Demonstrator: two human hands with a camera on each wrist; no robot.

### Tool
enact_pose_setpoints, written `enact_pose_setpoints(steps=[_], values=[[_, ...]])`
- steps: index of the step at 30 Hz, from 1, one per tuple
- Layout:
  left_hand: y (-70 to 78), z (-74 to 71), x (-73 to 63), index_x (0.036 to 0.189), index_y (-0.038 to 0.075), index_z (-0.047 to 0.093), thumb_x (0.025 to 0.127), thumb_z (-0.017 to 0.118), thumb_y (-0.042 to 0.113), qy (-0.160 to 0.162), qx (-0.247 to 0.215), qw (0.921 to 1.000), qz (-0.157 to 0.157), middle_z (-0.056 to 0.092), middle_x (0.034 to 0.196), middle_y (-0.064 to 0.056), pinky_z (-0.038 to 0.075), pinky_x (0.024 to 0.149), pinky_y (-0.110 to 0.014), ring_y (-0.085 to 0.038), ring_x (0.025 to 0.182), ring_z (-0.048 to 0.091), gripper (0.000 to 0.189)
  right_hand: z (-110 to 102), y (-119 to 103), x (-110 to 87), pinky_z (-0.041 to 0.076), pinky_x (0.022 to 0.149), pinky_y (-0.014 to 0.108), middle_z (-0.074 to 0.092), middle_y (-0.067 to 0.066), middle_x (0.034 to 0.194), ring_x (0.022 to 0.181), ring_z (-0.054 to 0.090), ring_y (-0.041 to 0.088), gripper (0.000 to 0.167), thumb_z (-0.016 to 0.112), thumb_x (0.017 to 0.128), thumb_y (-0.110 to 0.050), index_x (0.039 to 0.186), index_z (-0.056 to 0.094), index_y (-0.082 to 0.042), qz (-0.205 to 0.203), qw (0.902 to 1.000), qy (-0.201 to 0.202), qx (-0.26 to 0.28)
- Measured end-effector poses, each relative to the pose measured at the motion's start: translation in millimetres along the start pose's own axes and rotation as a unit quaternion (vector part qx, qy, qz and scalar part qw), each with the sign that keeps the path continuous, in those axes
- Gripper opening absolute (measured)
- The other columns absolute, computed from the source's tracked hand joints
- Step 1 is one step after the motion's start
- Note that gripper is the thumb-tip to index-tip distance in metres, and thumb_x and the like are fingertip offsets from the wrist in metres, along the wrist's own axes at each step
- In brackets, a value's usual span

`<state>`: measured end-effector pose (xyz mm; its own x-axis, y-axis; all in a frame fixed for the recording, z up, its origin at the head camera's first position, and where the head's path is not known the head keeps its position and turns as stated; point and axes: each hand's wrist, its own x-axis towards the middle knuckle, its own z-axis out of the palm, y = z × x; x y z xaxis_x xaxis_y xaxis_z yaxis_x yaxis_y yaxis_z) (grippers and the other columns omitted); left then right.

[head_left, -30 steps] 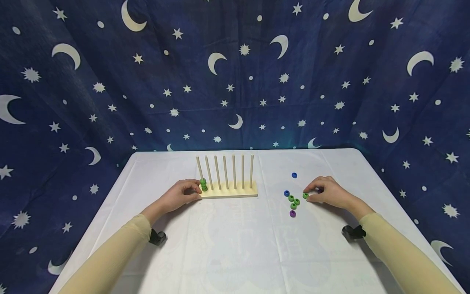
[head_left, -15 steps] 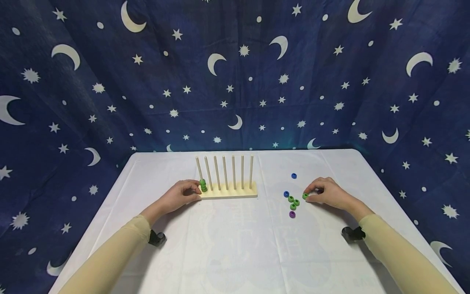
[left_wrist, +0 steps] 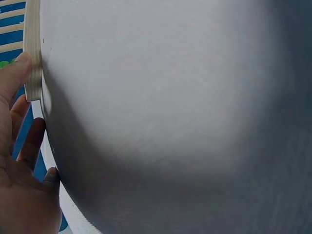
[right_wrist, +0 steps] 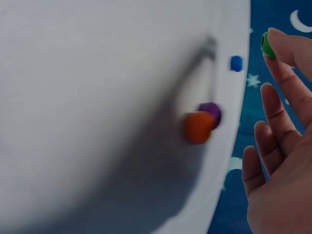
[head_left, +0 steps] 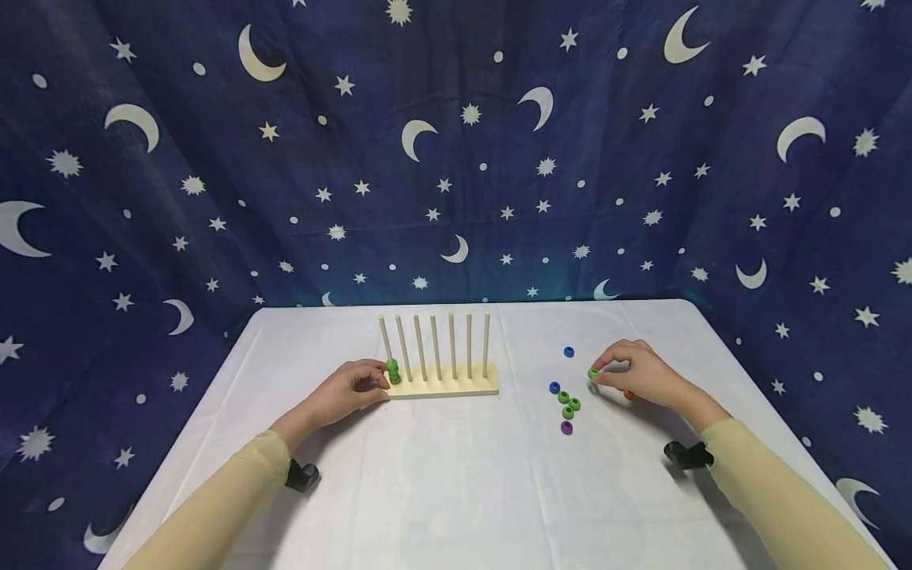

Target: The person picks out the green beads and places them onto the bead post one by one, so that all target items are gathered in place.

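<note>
A wooden peg rack (head_left: 445,385) with a row of upright pegs stands on the table, several green beads (head_left: 393,372) stacked low on its leftmost peg. My left hand (head_left: 349,393) holds the left end of the rack's base between thumb and fingers; the left wrist view shows the thumb on the base's edge. To the right, my right hand (head_left: 641,376) pinches a green bead (right_wrist: 266,45) between thumb and index finger, raised off the table. Its other fingers are spread loosely. Below that hand lie an orange bead (right_wrist: 197,127) and a purple bead (right_wrist: 214,114).
Loose beads lie between rack and right hand: two blue beads (head_left: 568,352), 3 green beads (head_left: 568,412) and a purple bead (head_left: 566,427). A white cloth covers the table (head_left: 456,491). Behind hangs a dark blue curtain (head_left: 456,158) with moons and stars.
My right hand has lifted the green bead slightly off the table, and the orange bead shows beneath the hand. The left hand stays at the rack. The head view has tilted up a little.
</note>
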<state>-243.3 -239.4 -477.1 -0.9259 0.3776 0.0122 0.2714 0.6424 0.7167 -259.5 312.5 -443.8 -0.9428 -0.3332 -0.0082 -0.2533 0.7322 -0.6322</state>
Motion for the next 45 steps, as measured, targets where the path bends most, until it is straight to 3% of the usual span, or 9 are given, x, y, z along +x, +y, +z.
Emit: enact_pose_setpoints(steps=[11, 18, 25, 32, 38, 45], values=[[1.3, -4.3, 0.2, 0.097, 0.019, 0.074, 0.091, 0.079, 0.018, -0.011, -0.007, 0.9997, 0.019, 0.059, 0.140, -0.012, 0.030, 0.117, -0.058, -0.037, 0.136, 0.048, 0.008, -26, -48, 13.5, 0.039, 0.100, 0.056, 0.063, 0.002, 0.118, 0.121, 0.041, 0.027, 0.024, 0.079, 0.090, -0.040, 0.105, 0.076, -0.021, -0.028, 0.9995, 0.017, -0.003], [1.2, -5.8, 1.5, 0.098, 0.017, 0.073, 0.092, 0.078, 0.015, -0.021, -0.009, 0.9995, 0.021, 0.060, 0.139, -0.012, 0.033, 0.116, -0.056, -0.036, 0.135, 0.049, 0.008, -37, -77, 27.3, 0.041, 0.099, 0.060, 0.062, 0.000, 0.120, 0.125, 0.039, 0.028, 0.024, 0.079, 0.090, -0.042, 0.105, 0.076, -0.023, -0.048, 0.9987, 0.014, 0.007], [2.0, -5.5, 1.3, 0.098, 0.017, 0.073, 0.093, 0.078, 0.015, -0.022, 0.000, 0.9994, 0.027, 0.061, 0.137, -0.012, 0.034, 0.115, -0.057, -0.037, 0.134, 0.051, 0.007, -41, -102, 40.8, 0.043, 0.092, 0.055, 0.060, -0.001, 0.119, 0.120, 0.041, 0.025, 0.026, 0.078, 0.091, -0.045, 0.106, 0.076, -0.024, -0.067, 0.9976, 0.015, -0.002], [2.7, -5.4, 3.4, 0.098, 0.017, 0.073, 0.092, 0.078, 0.014, -0.017, 0.001, 0.9994, 0.029, 0.061, 0.136, -0.011, 0.034, 0.116, -0.056, -0.036, 0.134, 0.050, 0.008, -44, -125, 51.4, 0.043, 0.093, 0.053, 0.061, -0.002, 0.120, 0.118, 0.042, 0.025, 0.026, 0.077, 0.092, -0.042, 0.108, 0.077, -0.022, -0.099, 0.9948, 0.024, -0.008], [0.8, -5.6, 3.8, 0.097, 0.017, 0.072, 0.092, 0.079, 0.015, -0.016, 0.000, 0.9995, 0.027, 0.061, 0.137, -0.012, 0.032, 0.116, -0.056, -0.036, 0.135, 0.050, 0.009, -42, -137, 58.1, 0.041, 0.098, 0.053, 0.060, -0.002, 0.120, 0.120, 0.042, 0.023, 0.026, 0.077, 0.092, -0.038, 0.111, 0.077, -0.020, -0.110, 0.9936, 0.022, -0.011], [-0.3, -5.3, 4.3, 0.096, 0.020, 0.072, 0.092, 0.079, 0.016, -0.023, -0.004, 0.9996, 0.015, 0.059, 0.139, -0.012, 0.031, 0.117, -0.056, -0.037, 0.137, 0.048, 0.009, -38, -148, 64.1, 0.042, 0.095, 0.050, 0.060, -0.002, 0.121, 0.121, 0.042, 0.024, 0.025, 0.077, 0.092, -0.037, 0.112, 0.076, -0.021, -0.122, 0.9924, 0.016, 0.005]])
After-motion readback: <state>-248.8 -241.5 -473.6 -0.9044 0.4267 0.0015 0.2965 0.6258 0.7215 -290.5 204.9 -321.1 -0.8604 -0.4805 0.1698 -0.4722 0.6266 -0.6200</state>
